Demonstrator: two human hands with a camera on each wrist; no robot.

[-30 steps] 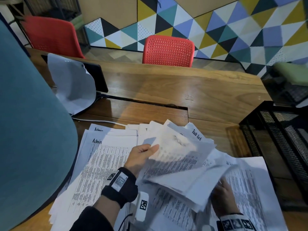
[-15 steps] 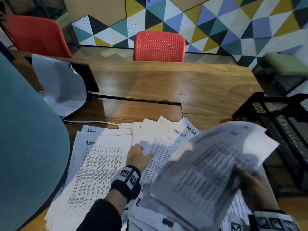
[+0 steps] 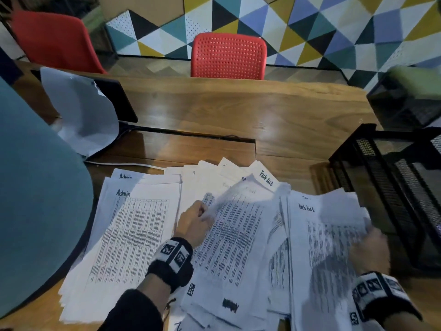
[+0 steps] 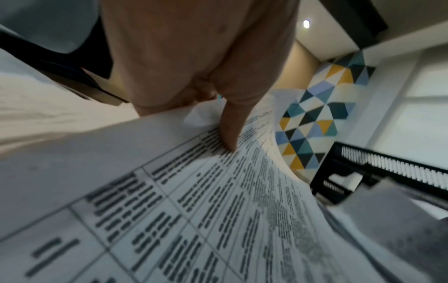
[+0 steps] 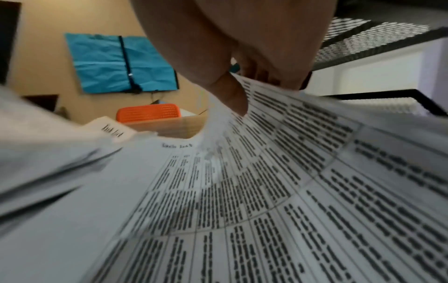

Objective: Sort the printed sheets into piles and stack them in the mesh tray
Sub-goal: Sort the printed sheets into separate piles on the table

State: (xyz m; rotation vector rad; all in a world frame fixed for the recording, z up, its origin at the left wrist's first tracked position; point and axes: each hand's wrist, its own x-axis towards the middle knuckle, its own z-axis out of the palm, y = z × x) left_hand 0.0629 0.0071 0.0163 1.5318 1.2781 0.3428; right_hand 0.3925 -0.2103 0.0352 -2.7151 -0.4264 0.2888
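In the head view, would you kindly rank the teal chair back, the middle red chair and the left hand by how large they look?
1. Teal chair back, though it is nearest the camera.
2. Middle red chair.
3. Left hand.

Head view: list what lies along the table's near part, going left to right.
Teal chair back → Admin pile → left hand → middle sheet → Task List pile → right hand → black mesh tray.
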